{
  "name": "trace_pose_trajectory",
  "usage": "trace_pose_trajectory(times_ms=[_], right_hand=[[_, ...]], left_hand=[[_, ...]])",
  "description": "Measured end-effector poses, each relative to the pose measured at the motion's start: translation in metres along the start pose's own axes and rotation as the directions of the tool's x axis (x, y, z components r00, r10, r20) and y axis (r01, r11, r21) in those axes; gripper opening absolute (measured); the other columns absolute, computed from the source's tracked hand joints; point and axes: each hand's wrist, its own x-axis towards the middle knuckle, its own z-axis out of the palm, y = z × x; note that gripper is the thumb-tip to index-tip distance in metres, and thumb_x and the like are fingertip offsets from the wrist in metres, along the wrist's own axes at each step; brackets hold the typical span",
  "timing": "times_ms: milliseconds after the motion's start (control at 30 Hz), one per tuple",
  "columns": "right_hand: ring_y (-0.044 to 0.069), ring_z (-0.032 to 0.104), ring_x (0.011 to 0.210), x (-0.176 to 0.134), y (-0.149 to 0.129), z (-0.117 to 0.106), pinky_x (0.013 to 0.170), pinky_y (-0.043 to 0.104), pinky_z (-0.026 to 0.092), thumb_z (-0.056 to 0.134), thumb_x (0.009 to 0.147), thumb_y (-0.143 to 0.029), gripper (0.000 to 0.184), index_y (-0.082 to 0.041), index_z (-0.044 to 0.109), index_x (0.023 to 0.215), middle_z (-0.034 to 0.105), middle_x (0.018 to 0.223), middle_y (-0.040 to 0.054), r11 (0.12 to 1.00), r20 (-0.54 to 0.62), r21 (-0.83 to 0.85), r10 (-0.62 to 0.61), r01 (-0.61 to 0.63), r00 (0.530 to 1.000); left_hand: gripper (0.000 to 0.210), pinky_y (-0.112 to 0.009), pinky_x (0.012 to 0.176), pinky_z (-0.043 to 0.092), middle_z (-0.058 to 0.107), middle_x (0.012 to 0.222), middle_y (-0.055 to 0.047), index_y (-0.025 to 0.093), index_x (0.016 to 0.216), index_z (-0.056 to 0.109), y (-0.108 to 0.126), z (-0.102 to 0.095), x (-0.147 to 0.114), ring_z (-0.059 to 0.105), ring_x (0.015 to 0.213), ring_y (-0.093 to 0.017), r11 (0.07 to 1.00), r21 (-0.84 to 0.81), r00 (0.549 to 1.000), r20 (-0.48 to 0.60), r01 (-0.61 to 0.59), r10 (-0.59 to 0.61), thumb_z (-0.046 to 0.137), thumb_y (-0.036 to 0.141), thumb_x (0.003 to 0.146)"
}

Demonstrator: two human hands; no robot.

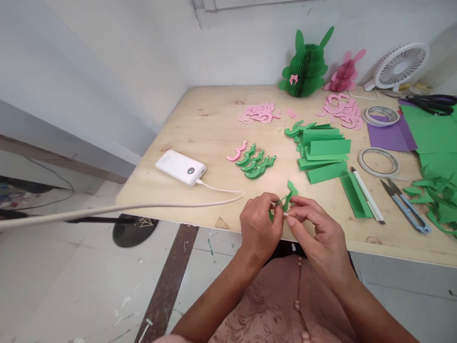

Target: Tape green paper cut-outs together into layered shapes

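Observation:
Near the table's front edge, my left hand [262, 226] is closed on a small green paper cutout [292, 188], which stands up between the two hands. Close beside it, my right hand [319, 233] pinches a tiny whitish bit [286, 214] between thumb and forefinger, right at the cutout; its kind is too small to tell. Just beyond the hands lie several curved green paper pieces [255, 164] with pale ends and one pink wavy paper piece [236, 151]. Folded green paper strips [324, 147] are stacked to the right of these.
A white power bank [181, 166] with a cable lies left. Right are a white pen [367, 195], blue-handled snips [407, 205], tape rolls [378, 162], green scraps [439, 200] and black scissors [433, 102]. Behind stand a green paper rabbit [307, 66], a pink one [344, 74] and a fan [400, 66].

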Motion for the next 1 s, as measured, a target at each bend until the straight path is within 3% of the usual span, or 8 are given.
trace_pose_trajectory(times_ms=[233, 433, 533, 667, 767, 867, 1000], right_hand=[[0.015, 0.063, 0.090, 0.0039, 0.0048, 0.0058, 0.081, 0.026, 0.049, 0.057, 0.085, -0.021, 0.009, -0.022, 0.064, 0.079, 0.067, 0.091, 0.0028, 0.999, -0.050, 0.007, -0.034, 0.034, 0.998], [0.013, 0.062, 0.082, 0.0061, 0.0049, 0.0041, 0.075, 0.023, 0.048, 0.057, 0.084, -0.021, 0.009, -0.022, 0.063, 0.077, 0.068, 0.084, 0.0005, 1.000, -0.068, -0.017, 0.002, -0.003, 0.998], [0.013, 0.061, 0.080, 0.0065, 0.0058, 0.0032, 0.074, 0.023, 0.047, 0.058, 0.083, -0.022, 0.009, -0.021, 0.064, 0.077, 0.067, 0.082, -0.0002, 1.000, -0.067, -0.013, 0.020, -0.021, 0.998], [0.012, 0.060, 0.077, 0.0061, 0.0073, 0.0020, 0.073, 0.022, 0.046, 0.057, 0.083, -0.022, 0.009, -0.021, 0.064, 0.078, 0.067, 0.082, -0.0007, 0.999, -0.060, -0.017, 0.036, -0.037, 0.998], [0.012, 0.060, 0.077, 0.0057, 0.0075, 0.0000, 0.071, 0.021, 0.045, 0.057, 0.083, -0.023, 0.009, -0.021, 0.065, 0.079, 0.068, 0.081, -0.0008, 0.998, -0.065, -0.033, 0.049, -0.052, 0.997], [0.012, 0.059, 0.072, 0.0053, 0.0061, -0.0024, 0.067, 0.021, 0.044, 0.057, 0.083, -0.025, 0.010, -0.021, 0.065, 0.077, 0.067, 0.077, -0.0016, 0.996, -0.060, -0.063, 0.066, -0.070, 0.996], [0.011, 0.056, 0.066, 0.0054, 0.0027, -0.0031, 0.062, 0.021, 0.042, 0.056, 0.083, -0.024, 0.012, -0.021, 0.064, 0.075, 0.066, 0.072, -0.0024, 0.994, -0.050, -0.090, 0.058, -0.063, 0.997]], left_hand=[[0.008, -0.027, 0.062, 0.043, 0.063, 0.067, -0.001, 0.019, 0.076, 0.056, 0.0025, 0.0006, -0.0012, 0.056, 0.062, -0.015, 0.999, 0.016, 0.998, -0.051, -0.040, 0.041, 0.051, 0.014, 0.081], [0.007, -0.027, 0.068, 0.045, 0.067, 0.075, -0.001, 0.019, 0.080, 0.058, 0.0051, -0.0035, 0.0009, 0.060, 0.070, -0.014, 0.962, -0.229, 0.989, 0.073, 0.146, -0.133, 0.053, 0.014, 0.078], [0.005, -0.024, 0.063, 0.044, 0.062, 0.068, 0.002, 0.019, 0.073, 0.056, 0.0059, -0.0054, 0.0036, 0.056, 0.063, -0.012, 0.869, -0.407, 0.959, 0.168, 0.280, -0.230, 0.056, 0.016, 0.077], [0.010, -0.021, 0.058, 0.042, 0.058, 0.065, 0.002, 0.018, 0.070, 0.056, 0.0048, -0.0039, 0.0058, 0.054, 0.061, -0.010, 0.651, -0.617, 0.897, 0.284, 0.442, -0.340, 0.063, 0.022, 0.074], [0.013, -0.020, 0.061, 0.044, 0.060, 0.069, 0.001, 0.017, 0.072, 0.058, 0.0051, -0.0028, 0.0071, 0.056, 0.065, -0.010, 0.511, -0.702, 0.860, 0.316, 0.496, -0.401, 0.069, 0.023, 0.068], [0.015, -0.020, 0.063, 0.045, 0.062, 0.072, 0.001, 0.017, 0.078, 0.062, 0.0068, -0.0034, 0.0080, 0.058, 0.068, -0.010, 0.437, -0.736, 0.836, 0.324, 0.517, -0.443, 0.071, 0.022, 0.067], [0.014, -0.020, 0.062, 0.046, 0.064, 0.073, 0.000, 0.017, 0.078, 0.065, 0.0096, -0.0041, 0.0080, 0.059, 0.069, -0.010, 0.405, -0.754, 0.824, 0.311, 0.517, -0.473, 0.071, 0.020, 0.066]])
